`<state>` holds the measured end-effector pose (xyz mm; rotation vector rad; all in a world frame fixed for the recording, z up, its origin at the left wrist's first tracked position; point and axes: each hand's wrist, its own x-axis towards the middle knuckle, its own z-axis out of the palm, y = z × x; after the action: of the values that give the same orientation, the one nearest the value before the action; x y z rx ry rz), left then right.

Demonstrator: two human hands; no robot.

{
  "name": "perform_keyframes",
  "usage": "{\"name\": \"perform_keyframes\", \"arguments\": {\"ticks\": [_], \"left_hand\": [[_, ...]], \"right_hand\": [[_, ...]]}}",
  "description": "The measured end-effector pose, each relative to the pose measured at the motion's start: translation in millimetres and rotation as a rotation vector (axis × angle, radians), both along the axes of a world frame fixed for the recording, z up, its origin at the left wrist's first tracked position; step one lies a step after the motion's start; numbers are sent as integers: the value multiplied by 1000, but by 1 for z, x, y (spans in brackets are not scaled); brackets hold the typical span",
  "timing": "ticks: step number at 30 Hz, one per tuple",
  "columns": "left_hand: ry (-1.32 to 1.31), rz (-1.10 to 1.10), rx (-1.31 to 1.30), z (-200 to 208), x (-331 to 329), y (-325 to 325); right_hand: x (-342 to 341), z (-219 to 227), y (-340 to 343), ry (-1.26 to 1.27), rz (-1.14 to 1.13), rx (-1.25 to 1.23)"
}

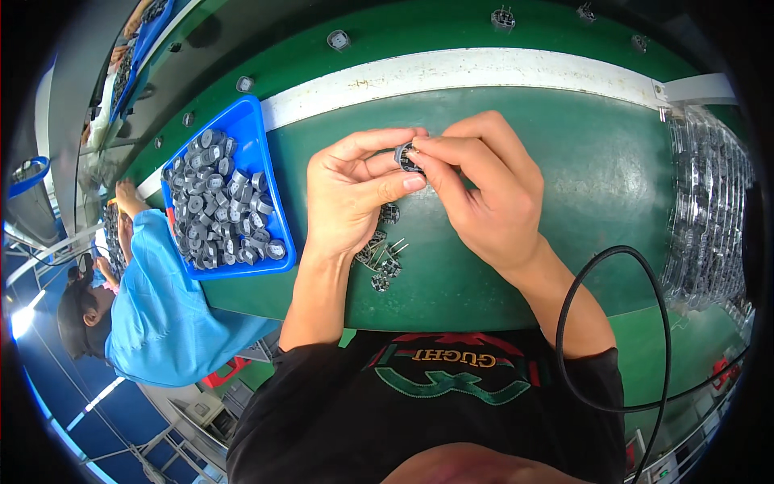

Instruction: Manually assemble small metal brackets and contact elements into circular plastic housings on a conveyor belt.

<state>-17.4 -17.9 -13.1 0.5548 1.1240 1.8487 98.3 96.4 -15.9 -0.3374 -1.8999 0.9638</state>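
Note:
Between my two hands, over the green worktable (580,185), is a small round dark part (408,158) with a grey rim and thin metal pins. My left hand (347,189) grips it by the rim between thumb and fingers. From the other side my right hand (492,189) is closed in a pinch at its face, thumb and forefinger touching the pins. Whether a separate tiny piece sits in that pinch is hidden. Just below my left hand lie several loose round circuit pieces (380,281) with long metal pins, partly covered by that hand.
At left a blue tray (248,125) holds a heap of grey round caps (218,198). Beyond a white rail (468,68), a green belt (419,32) carries scattered parts. Stacked clear plastic trays (705,210) stand right. A black cable (666,339) loops near my right forearm. A co-worker's blue sleeve (157,242) is left.

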Motion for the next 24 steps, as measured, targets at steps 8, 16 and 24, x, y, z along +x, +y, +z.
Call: {"name": "perform_keyframes", "arguments": {"ticks": [8,16,24], "left_hand": [[-30,29,-28,2,-4,-1],[-98,-6,21,1,-5,3],[392,359,-324,17,-57,46]], "right_hand": [[-3,-9,0,38,63,4],[2,-13,9,0,197,118],[5,-14,0,-130,397,116]]}}
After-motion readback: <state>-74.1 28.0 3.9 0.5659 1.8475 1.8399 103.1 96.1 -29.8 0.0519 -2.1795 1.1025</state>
